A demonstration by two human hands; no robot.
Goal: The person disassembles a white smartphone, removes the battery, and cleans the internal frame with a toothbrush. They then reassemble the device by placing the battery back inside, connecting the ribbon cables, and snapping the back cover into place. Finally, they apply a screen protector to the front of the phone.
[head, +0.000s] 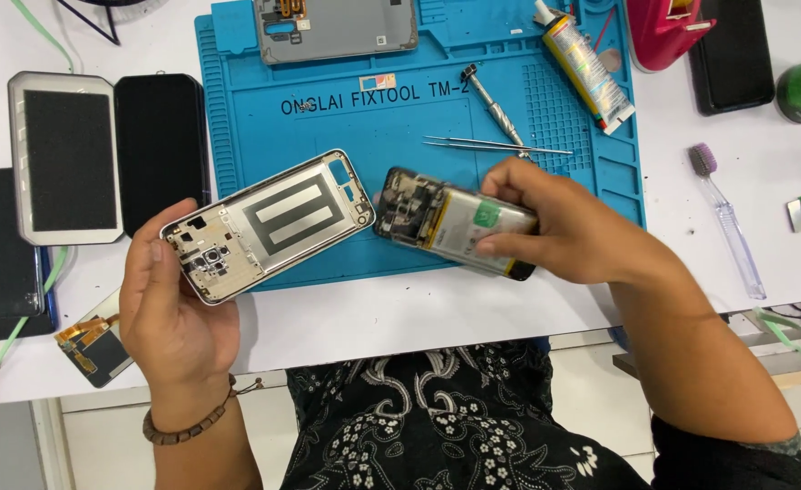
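Two phone parts hang over the near edge of the blue mat [237, 91]. Left hand [178, 318] clasps the silver frame [269, 225] by its lower end; right hand [559, 227] pinches the phone body [450, 222] across its battery. Both look thin, light and fragile, best held by the edges. Their long axes converge toward the mat's middle.

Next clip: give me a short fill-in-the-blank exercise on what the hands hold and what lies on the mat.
1. The left hand holds a silver phone ____.
2. The right hand holds an opened phone with its ____ exposed.
3. Tweezers lie on the ____ work mat.
4. The toothbrush lies on the ____ table.

Missing words: frame; battery; blue; white
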